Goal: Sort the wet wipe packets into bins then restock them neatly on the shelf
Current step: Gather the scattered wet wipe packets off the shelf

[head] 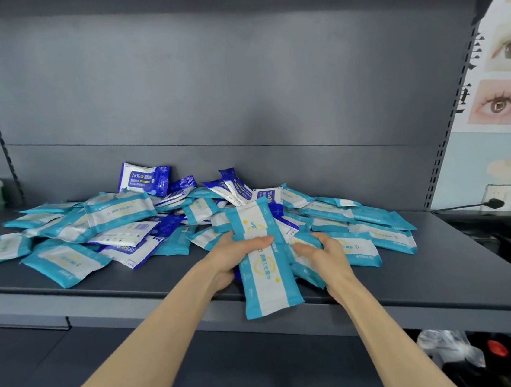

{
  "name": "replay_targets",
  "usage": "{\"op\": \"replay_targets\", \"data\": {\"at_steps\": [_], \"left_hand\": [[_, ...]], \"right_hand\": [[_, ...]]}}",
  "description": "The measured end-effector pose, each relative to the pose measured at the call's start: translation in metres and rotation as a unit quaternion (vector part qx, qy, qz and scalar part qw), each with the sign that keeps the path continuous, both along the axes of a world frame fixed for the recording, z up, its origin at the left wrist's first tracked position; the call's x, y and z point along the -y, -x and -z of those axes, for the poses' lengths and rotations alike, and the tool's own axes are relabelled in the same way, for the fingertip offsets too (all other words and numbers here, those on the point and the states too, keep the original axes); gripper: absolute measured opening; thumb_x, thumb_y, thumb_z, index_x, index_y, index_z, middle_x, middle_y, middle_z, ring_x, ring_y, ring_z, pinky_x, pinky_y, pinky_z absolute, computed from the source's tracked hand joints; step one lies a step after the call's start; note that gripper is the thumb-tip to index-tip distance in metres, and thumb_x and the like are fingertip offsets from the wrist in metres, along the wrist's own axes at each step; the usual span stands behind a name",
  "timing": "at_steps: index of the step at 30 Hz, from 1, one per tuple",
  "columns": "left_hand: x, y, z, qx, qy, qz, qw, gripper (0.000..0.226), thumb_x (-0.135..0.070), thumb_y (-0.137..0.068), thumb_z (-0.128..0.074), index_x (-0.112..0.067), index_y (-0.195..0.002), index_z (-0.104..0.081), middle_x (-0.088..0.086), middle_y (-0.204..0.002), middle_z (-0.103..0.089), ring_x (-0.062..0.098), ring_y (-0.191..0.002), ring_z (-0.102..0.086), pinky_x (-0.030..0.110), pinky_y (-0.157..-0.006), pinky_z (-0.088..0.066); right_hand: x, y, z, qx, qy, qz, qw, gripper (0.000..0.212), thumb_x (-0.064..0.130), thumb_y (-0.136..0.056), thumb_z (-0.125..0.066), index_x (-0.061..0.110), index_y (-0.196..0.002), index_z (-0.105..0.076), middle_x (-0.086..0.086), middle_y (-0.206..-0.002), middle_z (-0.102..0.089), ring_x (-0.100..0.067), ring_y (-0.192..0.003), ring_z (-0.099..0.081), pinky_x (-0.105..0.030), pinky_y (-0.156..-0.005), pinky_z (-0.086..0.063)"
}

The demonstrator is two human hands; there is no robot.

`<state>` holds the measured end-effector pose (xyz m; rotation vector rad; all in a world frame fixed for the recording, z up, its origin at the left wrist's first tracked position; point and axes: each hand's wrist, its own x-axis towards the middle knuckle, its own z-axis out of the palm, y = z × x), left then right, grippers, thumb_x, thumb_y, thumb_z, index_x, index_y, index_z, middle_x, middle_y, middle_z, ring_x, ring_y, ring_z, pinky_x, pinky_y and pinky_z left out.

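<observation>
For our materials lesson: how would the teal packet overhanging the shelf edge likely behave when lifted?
The teal packet probably flexes: its pouch bulges softly. Its glossy film looks slippery, so it may slide in the left hand. Flat, it seems unlikely to roll.

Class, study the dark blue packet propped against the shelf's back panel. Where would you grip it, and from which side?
I would pinch the dark blue packet along its top edge, coming from above and in front. It leans against the back panel, so the rear is blocked, and light blue packets crowd its lower edge; only the top stands free.
</observation>
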<state>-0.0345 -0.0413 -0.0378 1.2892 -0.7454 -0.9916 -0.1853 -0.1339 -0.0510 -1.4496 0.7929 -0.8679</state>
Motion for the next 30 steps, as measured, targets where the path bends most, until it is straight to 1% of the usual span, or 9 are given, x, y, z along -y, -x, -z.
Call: {"op": "replay_targets", "data": {"at_steps": [5,6,9,12,18,21,24,26,30], "left_hand": [[-0.011,0.001,0.004,-0.025,0.033,-0.036,0.998,0.037,-0.008,-0.075,-0.076,-0.006,-0.110,-0.065,0.010,-0.101,-0.073,0.025,-0.089,-0.070,0.033,-0.069,-0.058],[-0.014,0.001,0.004,-0.030,0.042,-0.047,0.998,0.037,-0.007,-0.076,-0.076,-0.006,-0.110,-0.064,0.010,-0.100,-0.073,0.025,-0.088,-0.071,0.032,-0.067,-0.058],[-0.027,0.000,0.003,-0.043,0.079,-0.081,0.993,0.040,-0.006,-0.075,-0.075,-0.006,-0.113,-0.062,0.010,-0.101,-0.073,0.026,-0.089,-0.071,0.034,-0.067,-0.058],[-0.045,-0.001,0.000,-0.050,0.110,-0.107,0.987,0.036,-0.006,-0.077,-0.074,-0.006,-0.111,-0.062,0.012,-0.104,-0.072,0.027,-0.089,-0.071,0.037,-0.071,-0.058],[-0.080,-0.007,-0.010,-0.015,0.137,-0.128,0.982,0.042,-0.007,-0.078,-0.074,-0.007,-0.117,-0.058,0.009,-0.106,-0.071,0.025,-0.091,-0.070,0.036,-0.071,-0.059],[-0.098,-0.014,-0.016,-0.003,0.143,-0.125,0.982,0.037,-0.006,-0.078,-0.074,-0.011,-0.111,-0.058,0.006,-0.103,-0.072,0.022,-0.087,-0.071,0.034,-0.067,-0.059],[-0.121,-0.027,-0.020,0.002,0.147,-0.125,0.981,0.034,-0.006,-0.077,-0.074,-0.012,-0.107,-0.059,0.007,-0.103,-0.072,0.022,-0.085,-0.071,0.037,-0.070,-0.059],[-0.144,-0.041,-0.023,0.004,0.148,-0.126,0.981,0.037,-0.006,-0.075,-0.075,-0.011,-0.108,-0.059,0.006,-0.101,-0.073,0.023,-0.085,-0.071,0.039,-0.072,-0.059],[-0.212,-0.077,-0.030,0.009,0.165,-0.122,0.979,0.055,-0.011,-0.065,-0.078,-0.006,-0.116,-0.057,0.009,-0.105,-0.072,0.026,-0.089,-0.071,0.043,-0.075,-0.058]], "right_hand": [[-0.010,-0.001,0.001,0.045,0.049,-0.003,0.998,0.016,0.010,-0.090,-0.063,0.024,-0.098,-0.061,0.005,-0.095,-0.071,-0.009,-0.082,-0.067,-0.022,-0.069,-0.054],[-0.013,-0.003,0.001,0.051,0.056,-0.005,0.997,0.016,0.010,-0.090,-0.063,0.024,-0.098,-0.062,0.002,-0.098,-0.071,-0.010,-0.084,-0.068,-0.025,-0.071,-0.055],[-0.024,-0.010,0.001,0.072,0.048,-0.016,0.996,0.016,0.011,-0.089,-0.065,0.023,-0.100,-0.064,-0.001,-0.104,-0.071,-0.019,-0.095,-0.068,-0.042,-0.086,-0.055],[-0.036,-0.018,-0.002,0.098,0.031,-0.009,0.995,0.022,0.013,-0.084,-0.071,0.026,-0.100,-0.063,0.000,-0.110,-0.067,-0.021,-0.102,-0.065,-0.047,-0.091,-0.053],[-0.061,-0.030,-0.017,0.110,-0.050,-0.023,0.992,0.048,0.014,-0.077,-0.079,0.023,-0.114,-0.050,-0.005,-0.113,-0.064,-0.024,-0.099,-0.067,-0.043,-0.086,-0.056],[-0.079,-0.037,-0.027,0.120,-0.082,-0.053,0.988,0.031,0.009,-0.080,-0.074,0.010,-0.108,-0.061,-0.011,-0.102,-0.072,-0.027,-0.093,-0.070,-0.042,-0.080,-0.057],[-0.104,-0.049,-0.034,0.119,-0.096,-0.060,0.986,0.018,0.008,-0.081,-0.073,0.010,-0.098,-0.066,-0.009,-0.089,-0.075,-0.024,-0.083,-0.071,-0.040,-0.073,-0.058],[-0.126,-0.063,-0.036,0.126,-0.105,-0.066,0.984,0.021,0.009,-0.081,-0.073,0.011,-0.100,-0.066,-0.008,-0.087,-0.075,-0.023,-0.080,-0.072,-0.039,-0.072,-0.058],[-0.190,-0.102,-0.041,0.175,-0.106,-0.091,0.975,0.032,0.007,-0.079,-0.073,0.011,-0.109,-0.063,-0.012,-0.098,-0.073,-0.026,-0.089,-0.071,-0.041,-0.077,-0.056]]}}
